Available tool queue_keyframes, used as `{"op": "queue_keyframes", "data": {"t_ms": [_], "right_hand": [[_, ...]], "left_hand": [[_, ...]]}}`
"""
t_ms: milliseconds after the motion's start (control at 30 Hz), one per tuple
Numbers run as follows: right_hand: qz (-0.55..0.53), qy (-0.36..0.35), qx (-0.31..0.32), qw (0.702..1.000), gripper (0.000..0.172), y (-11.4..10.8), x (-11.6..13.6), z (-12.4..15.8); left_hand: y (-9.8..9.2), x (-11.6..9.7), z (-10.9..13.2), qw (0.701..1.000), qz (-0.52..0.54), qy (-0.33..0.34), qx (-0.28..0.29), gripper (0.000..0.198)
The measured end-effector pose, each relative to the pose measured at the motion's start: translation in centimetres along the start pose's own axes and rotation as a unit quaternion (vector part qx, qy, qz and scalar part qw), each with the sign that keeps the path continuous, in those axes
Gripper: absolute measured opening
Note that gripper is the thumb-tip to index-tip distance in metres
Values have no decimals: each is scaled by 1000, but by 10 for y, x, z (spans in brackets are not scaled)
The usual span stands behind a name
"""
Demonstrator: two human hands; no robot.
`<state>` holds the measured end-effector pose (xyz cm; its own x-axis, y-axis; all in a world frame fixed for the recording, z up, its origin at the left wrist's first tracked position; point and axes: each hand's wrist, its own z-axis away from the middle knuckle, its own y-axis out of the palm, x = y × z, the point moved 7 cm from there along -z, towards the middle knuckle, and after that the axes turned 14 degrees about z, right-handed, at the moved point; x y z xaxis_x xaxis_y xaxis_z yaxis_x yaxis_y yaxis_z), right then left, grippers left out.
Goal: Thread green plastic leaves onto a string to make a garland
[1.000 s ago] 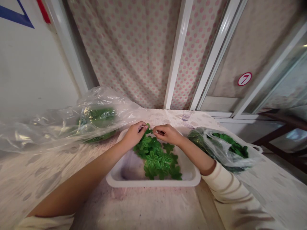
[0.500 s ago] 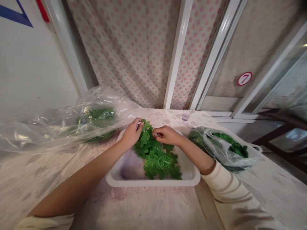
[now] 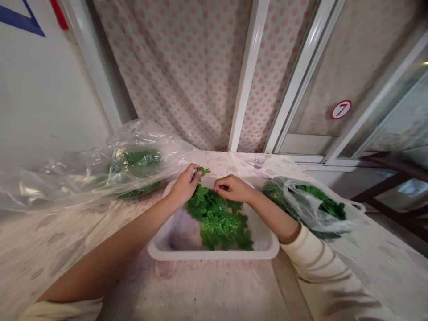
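A green artificial leaf (image 3: 204, 171) is pinched between the thumb and fingers of my left hand (image 3: 187, 183), above the far left part of a white tray (image 3: 214, 255). Facing it from the right, my right hand (image 3: 233, 188) is closed, fingertips curled in; whatever they hold, if anything, is hidden. Below both hands lies a pile of glossy, lobed green leaves (image 3: 220, 223) in the tray, heaped toward its middle and right.
On the left, a large clear plastic bag (image 3: 147, 133) covers more green pieces (image 3: 140, 158). To the right sits an open plastic bag (image 3: 351, 218) of dark green leaves (image 3: 321, 200). A small clear cup (image 3: 259, 161) stands near the table's back edge, before a dotted curtain (image 3: 187, 71).
The leaf in my left hand has tilted flatter and points right, apart from the pile. My right hand has shifted very slightly to the right.
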<state>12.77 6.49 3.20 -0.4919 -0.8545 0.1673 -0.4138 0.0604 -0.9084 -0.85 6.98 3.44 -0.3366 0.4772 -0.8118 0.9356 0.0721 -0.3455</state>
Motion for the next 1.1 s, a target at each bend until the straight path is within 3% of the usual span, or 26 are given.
{"op": "queue_keyframes", "data": {"t_ms": [100, 167, 267, 467, 667, 900, 1100], "right_hand": [[-8, 36, -43, 998, 16, -5, -6, 1], [-12, 43, -61, 997, 25, -7, -7, 1], [-12, 39, -59, 997, 36, -5, -9, 1], [-14, 43, -56, 997, 38, -4, -9, 0], [20, 55, -53, 997, 19, -4, -12, -1], [23, 30, -44, 998, 14, -3, -8, 0], [3, 31, -21, 999, 41, -5, -4, 1]], "left_hand": [[2, -1, 0, 1000, 7, 9, 16, 15], [2, -1, -1, 1000, 8, 12, 22, 16], [7, -1, 0, 999, 7, 14, 47, 15], [21, -2, 5, 991, -22, 15, 130, 15], [23, -2, 6, 989, -31, 10, 146, 15], [15, 0, 4, 996, -13, -1, 92, 15], [13, -2, 2, 997, -23, -13, 76, 15]]}}
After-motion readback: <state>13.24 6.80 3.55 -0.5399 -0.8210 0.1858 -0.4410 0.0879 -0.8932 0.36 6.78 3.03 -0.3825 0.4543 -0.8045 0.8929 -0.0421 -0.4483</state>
